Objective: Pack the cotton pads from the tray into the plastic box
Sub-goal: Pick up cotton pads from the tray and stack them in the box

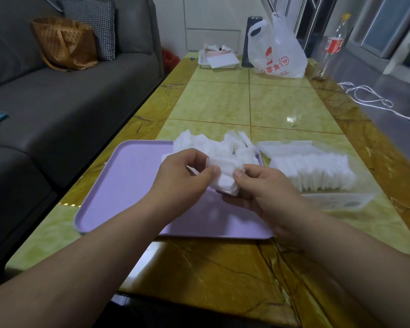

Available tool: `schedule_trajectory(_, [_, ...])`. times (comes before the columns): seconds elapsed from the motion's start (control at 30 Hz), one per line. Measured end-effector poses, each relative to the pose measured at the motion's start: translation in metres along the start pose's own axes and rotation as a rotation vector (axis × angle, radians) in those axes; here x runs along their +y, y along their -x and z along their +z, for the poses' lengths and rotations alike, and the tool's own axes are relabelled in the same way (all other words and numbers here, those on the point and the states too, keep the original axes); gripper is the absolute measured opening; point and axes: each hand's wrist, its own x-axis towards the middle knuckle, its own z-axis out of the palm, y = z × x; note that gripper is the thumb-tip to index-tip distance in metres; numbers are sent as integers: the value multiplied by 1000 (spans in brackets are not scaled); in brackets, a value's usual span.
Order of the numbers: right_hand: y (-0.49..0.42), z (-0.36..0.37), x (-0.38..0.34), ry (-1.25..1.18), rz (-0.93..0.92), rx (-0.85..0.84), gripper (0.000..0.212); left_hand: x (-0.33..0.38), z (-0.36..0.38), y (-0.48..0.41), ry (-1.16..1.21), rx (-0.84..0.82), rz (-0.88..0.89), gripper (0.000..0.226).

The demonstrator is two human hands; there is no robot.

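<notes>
Over the tray (128,181), the left hand (187,176) and right hand (263,192) are each pinching a small stack of cotton pads (225,178), probably squaring it to slot into the plastic box (336,201) just right of the tray. More loose pads (213,144) are lying at the tray's far corner.

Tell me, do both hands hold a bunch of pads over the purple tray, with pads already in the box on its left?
Not quite: the head view shows the box on the right of the tray, not its left. The rest holds: the left hand and right hand hold a bunch of pads over the tray, and the box already has pads in it.
</notes>
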Motion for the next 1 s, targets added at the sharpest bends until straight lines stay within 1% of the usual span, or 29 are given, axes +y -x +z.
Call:
schedule_trajectory(0.27, [-3, -2, -3, -59, 64, 41, 24, 3, -9, 2, 140, -16, -73, 11])
schedule_trajectory(0.4, [-7, -2, 2, -25, 61, 139, 25, 2, -15, 0, 148, -3, -66, 12])
schedule_trajectory(0.47, [-8, -2, 4, 55, 29, 192, 26, 1, -20, -2, 178, -63, -54, 11])
schedule_trajectory(0.53, [-8, -4, 6, 123, -5, 180, 28, 3, -21, 1, 163, -169, -33, 10])
schedule_trajectory(0.6, [-8, -2, 4, 117, -11, 132, 23, 5, -17, 4, 126, -221, -15, 9])
schedule_trajectory(0.73, [-6, -1, 2, 113, -26, 53, 19, 4, -6, 3, 115, -174, -16, 9])
schedule_trajectory(1.0, [-3, 1, 0, 100, -33, 37, 21, 2, -3, 1, 120, -135, -41, 11])
